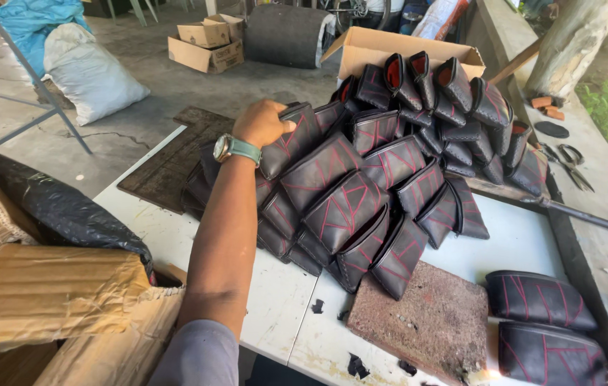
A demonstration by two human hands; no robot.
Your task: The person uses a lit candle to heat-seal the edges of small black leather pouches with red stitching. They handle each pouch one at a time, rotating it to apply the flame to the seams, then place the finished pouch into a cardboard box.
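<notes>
Fingers of the left hand curl tight around one black pouch atop the leaning pile, middle of frame.

Reddish stone slab lies flat at the near edge of the white table. Open cardboard box sits at the far edge. Scissors on the concrete ledge beyond the right edge. White sack and two small cartons on the floor past the left edge.
</notes>
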